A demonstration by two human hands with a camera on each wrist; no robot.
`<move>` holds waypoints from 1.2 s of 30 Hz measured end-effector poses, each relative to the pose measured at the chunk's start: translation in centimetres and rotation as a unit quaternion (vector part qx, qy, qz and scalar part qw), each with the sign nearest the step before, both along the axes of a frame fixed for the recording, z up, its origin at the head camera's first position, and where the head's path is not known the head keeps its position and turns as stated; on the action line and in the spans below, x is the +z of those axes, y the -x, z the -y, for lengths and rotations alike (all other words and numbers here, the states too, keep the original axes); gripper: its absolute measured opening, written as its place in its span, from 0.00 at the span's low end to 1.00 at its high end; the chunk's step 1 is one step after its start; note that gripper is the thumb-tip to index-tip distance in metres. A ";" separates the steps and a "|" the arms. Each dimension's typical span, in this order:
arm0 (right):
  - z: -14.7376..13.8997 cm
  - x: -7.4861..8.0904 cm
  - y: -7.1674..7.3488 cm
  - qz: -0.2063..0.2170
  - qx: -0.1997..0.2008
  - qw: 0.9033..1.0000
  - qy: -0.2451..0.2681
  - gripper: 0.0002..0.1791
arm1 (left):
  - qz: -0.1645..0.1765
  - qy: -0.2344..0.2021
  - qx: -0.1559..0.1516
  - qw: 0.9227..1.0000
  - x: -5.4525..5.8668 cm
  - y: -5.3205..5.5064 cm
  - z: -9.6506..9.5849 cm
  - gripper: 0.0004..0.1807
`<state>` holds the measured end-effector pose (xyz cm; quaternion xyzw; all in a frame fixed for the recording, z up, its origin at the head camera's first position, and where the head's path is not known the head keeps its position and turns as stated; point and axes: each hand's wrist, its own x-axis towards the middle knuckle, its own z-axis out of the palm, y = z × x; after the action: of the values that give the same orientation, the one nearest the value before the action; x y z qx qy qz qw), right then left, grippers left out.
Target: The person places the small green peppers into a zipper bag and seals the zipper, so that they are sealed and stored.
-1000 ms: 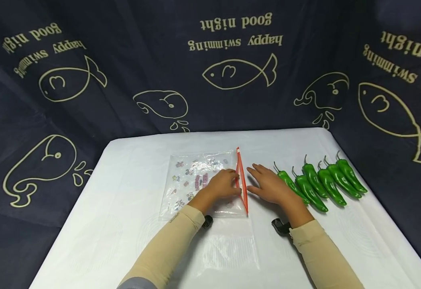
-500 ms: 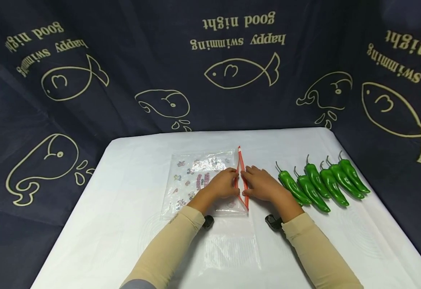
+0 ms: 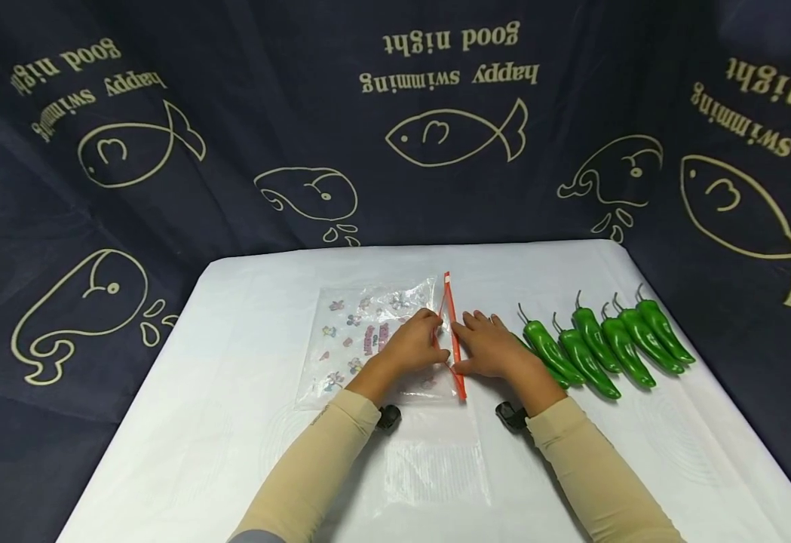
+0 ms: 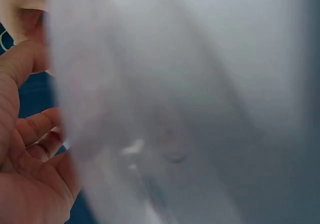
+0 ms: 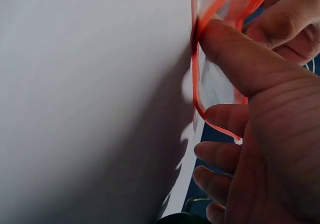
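Observation:
A clear zip bag (image 3: 341,339) with small coloured prints lies flat on the white table, its red-edged mouth toward the right. My left hand (image 3: 410,343) grips the upper lip of that mouth and holds it lifted. In the right wrist view the red zip strip (image 5: 195,79) bows apart into a gap. My right hand (image 3: 493,345) rests at the lower lip, thumb and straight fingers against the red strip. The left wrist view is mostly filled by blurred clear plastic (image 4: 150,109), with part of my left hand (image 4: 35,159) at its left edge.
Several green peppers (image 3: 592,351) lie in a slanted row on the right of the white table (image 3: 198,422). Another clear plastic sheet (image 3: 436,471) lies in front of the bag. Dark cloth (image 3: 286,98) with fish drawings hangs behind the table.
My right hand has moved left from beside the peppers onto the bag's red edge. My left hand has drawn the upper lip slightly left, widening the mouth.

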<state>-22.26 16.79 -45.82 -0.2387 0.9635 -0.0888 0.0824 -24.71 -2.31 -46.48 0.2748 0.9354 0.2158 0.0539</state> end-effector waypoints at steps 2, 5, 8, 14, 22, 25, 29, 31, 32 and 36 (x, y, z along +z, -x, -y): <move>0.1 -0.1 0.1 -0.001 0.004 1.000 -0.001 0.48 | -0.003 -0.004 0.009 1.000 0.1 -0.2 0.1 0.34; 0.2 -0.2 0.2 -0.002 0.009 1.000 -0.004 0.48 | -0.010 -0.009 0.035 0.999 0.4 -0.5 0.2 0.33; 0.3 -0.4 0.3 -0.009 0.011 1.000 -0.009 0.48 | -0.028 -0.028 0.066 0.997 0.5 -0.9 0.2 0.31; 0.6 -0.7 0.5 -0.009 0.019 1.000 -0.007 0.48 | -0.037 -0.084 0.111 0.990 0.5 -1.6 0.2 0.34; 0.8 -0.9 0.4 0.027 0.008 0.999 0.018 0.49 | -0.007 -0.154 0.151 0.976 0.3 -2.4 1.1 0.38; 0.7 -1.0 0.5 0.032 0.005 0.999 0.021 0.49 | 0.015 -0.164 0.164 0.973 0.5 -2.5 1.6 0.39; 0.7 -0.9 0.5 0.039 0.002 0.999 0.022 0.49 | 0.041 -0.162 0.160 0.973 0.6 -2.5 2.3 0.40; 0.7 -0.8 0.5 0.040 0.003 0.999 0.022 0.49 | 0.044 -0.168 0.157 0.972 0.6 -2.6 2.6 0.40; 0.7 -0.8 0.4 0.038 0.005 0.999 0.022 0.49 | 0.044 -0.174 0.157 0.971 0.5 -2.6 2.6 0.40; 0.6 -0.8 0.5 0.038 0.007 0.999 0.023 0.49 | 0.044 -0.216 0.166 0.961 0.4 -2.9 2.8 0.41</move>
<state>-22.72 16.18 -46.62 -0.2440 0.9555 -0.1194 0.1146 -21.84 -5.12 -46.10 0.1105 0.8957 0.4307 -0.0019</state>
